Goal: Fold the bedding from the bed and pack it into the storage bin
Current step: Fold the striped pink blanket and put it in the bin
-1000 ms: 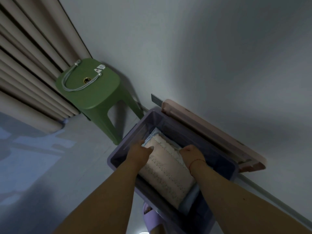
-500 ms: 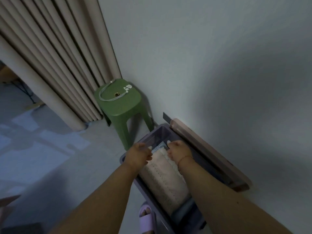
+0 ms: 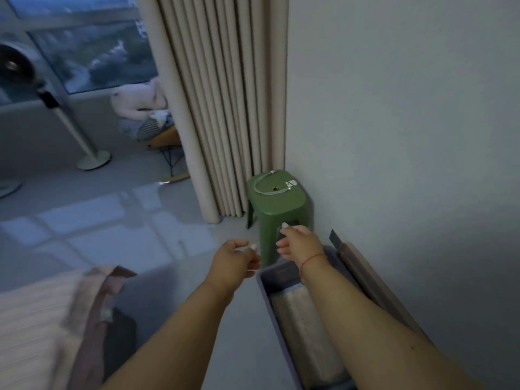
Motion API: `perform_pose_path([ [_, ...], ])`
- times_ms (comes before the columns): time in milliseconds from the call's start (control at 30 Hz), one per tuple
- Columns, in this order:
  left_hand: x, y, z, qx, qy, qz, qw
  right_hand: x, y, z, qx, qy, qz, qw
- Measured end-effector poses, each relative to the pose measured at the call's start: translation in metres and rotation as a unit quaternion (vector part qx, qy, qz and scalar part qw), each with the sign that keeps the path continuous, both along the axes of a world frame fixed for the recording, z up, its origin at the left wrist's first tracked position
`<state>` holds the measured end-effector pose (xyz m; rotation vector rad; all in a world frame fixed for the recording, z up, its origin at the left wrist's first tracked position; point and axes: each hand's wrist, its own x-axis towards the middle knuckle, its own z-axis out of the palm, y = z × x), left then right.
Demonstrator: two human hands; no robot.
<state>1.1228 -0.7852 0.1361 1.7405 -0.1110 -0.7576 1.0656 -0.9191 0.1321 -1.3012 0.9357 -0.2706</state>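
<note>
Both hands empty — left hand (image 3: 235,260) loosely curled, right hand (image 3: 298,243) half open. Folded bedding (image 3: 306,333) lies in the storage bin (image 3: 267,294) — untouched.

head cam | looks forward-down | near storage bin (image 3: 264,288) | single view

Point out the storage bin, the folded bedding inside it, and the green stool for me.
storage bin (image 3: 268,301): head view, on its purple left wall.
folded bedding (image 3: 305,330): head view, on the pale top face lying in the bin.
green stool (image 3: 277,202): head view, on the seat, front of the cord.
</note>
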Motion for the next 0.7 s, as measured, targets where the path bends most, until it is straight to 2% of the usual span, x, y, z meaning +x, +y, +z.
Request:
perform_pose_path([
  [200,0.003,0.1,0.037,-0.014,-0.029,0.09,0.995,0.031,0.09,0.034,0.028,-0.035,0.06,0.997],
  [400,-0.002,0.229,0.067,-0.009,-0.068,0.175,0.982,0.052,0.218,0.065,0.071,-0.088,0.137,0.984],
  [700,-0.033,0.428,0.094,-0.009,-0.094,0.337,0.937,0.067,0.404,0.101,0.073,-0.113,0.262,0.956],
])
